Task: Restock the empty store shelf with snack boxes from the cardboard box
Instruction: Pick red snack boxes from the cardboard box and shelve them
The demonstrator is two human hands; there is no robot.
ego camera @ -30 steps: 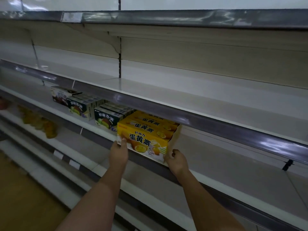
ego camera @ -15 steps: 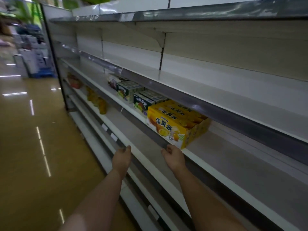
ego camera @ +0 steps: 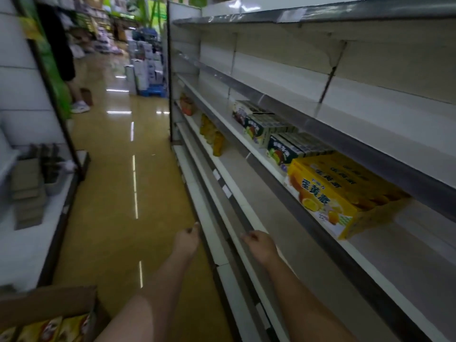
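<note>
A stack of yellow snack boxes (ego camera: 343, 193) sits on the middle shelf (ego camera: 385, 257) at the right, beside several dark green boxes (ego camera: 288, 146). My left hand (ego camera: 186, 239) hangs in front of the lower shelves, holding nothing, its fingers loosely extended. My right hand (ego camera: 259, 244) is loosely curled and empty, well below and left of the yellow boxes. The cardboard box (ego camera: 49, 307) stands at the bottom left with yellow snack boxes (ego camera: 49, 329) inside.
The shelf unit runs along the right, with orange packs (ego camera: 212, 137) on a lower shelf. A glossy floor aisle (ego camera: 118, 193) stretches ahead. A person's legs (ego camera: 76, 95) stand at the far left by another shelf unit (ego camera: 29, 198). Stacked goods (ego camera: 145, 70) block the aisle's far end.
Both hands let go of the yellow boxes and dropped away from the shelf. My view swung left down the aisle, bringing the cardboard box into sight.
</note>
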